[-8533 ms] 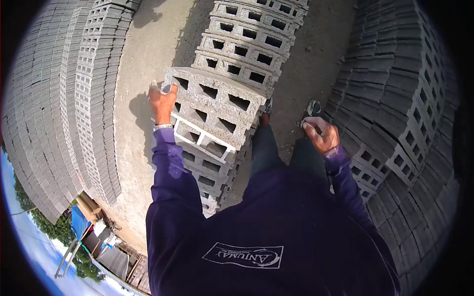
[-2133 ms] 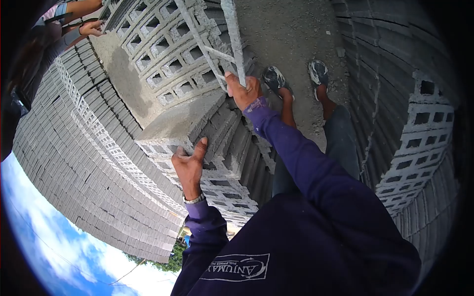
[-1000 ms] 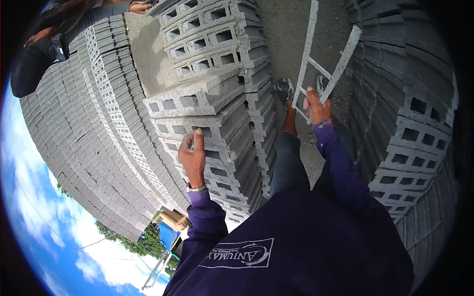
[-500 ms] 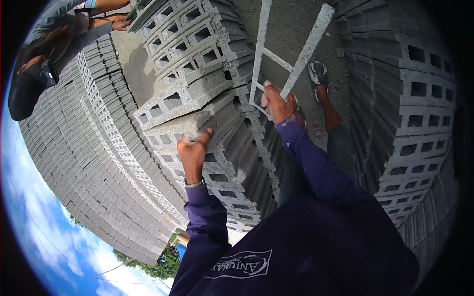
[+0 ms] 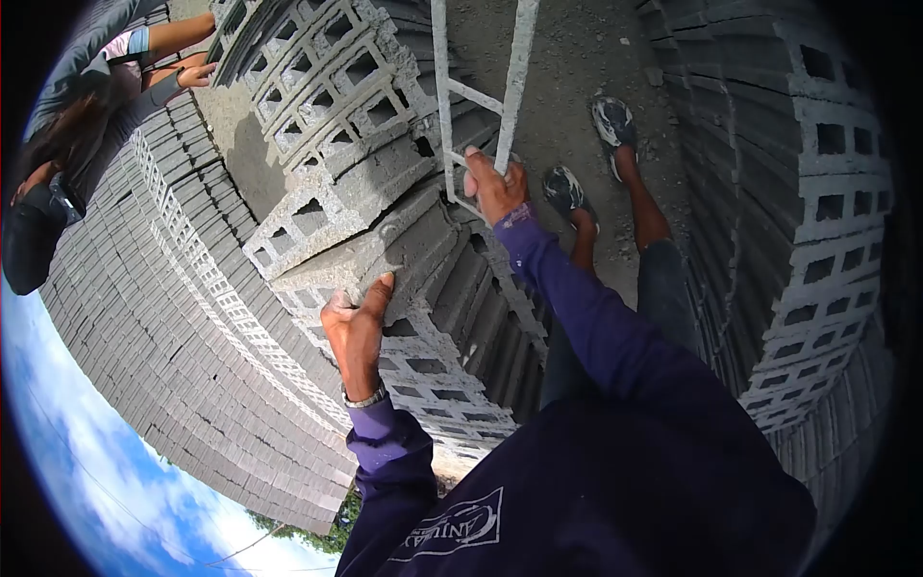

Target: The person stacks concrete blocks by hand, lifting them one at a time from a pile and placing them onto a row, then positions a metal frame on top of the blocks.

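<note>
My left hand (image 5: pixel 356 337), with a watch at the wrist, grips the near end of a grey hollow concrete block (image 5: pixel 380 245) on top of a stack; some fingers are hidden by the block. My right hand (image 5: pixel 498 183) is wrapped round a grey, dusty, ladder-like metal frame (image 5: pixel 478 96) with two long bars and short crosspieces. The frame is upright beside the stack, its far end cut off by the view. Another hollow block (image 5: pixel 317 207) rests tilted just beyond the one under my left hand.
Stacked hollow blocks (image 5: pixel 827 207) form a wall on the right. A dirt path (image 5: pixel 615 231) runs between the stacks, with my shoes (image 5: pixel 567 188) on it. At upper left, another person (image 5: pixel 96 106) leans over with a hand (image 5: pixel 197 75) near the blocks. A long block wall (image 5: pixel 192 356) curves behind.
The view has shifted, and both hands appear further left in it. My hands keep their holds on the block and the frame. My second shoe now shows more fully.
</note>
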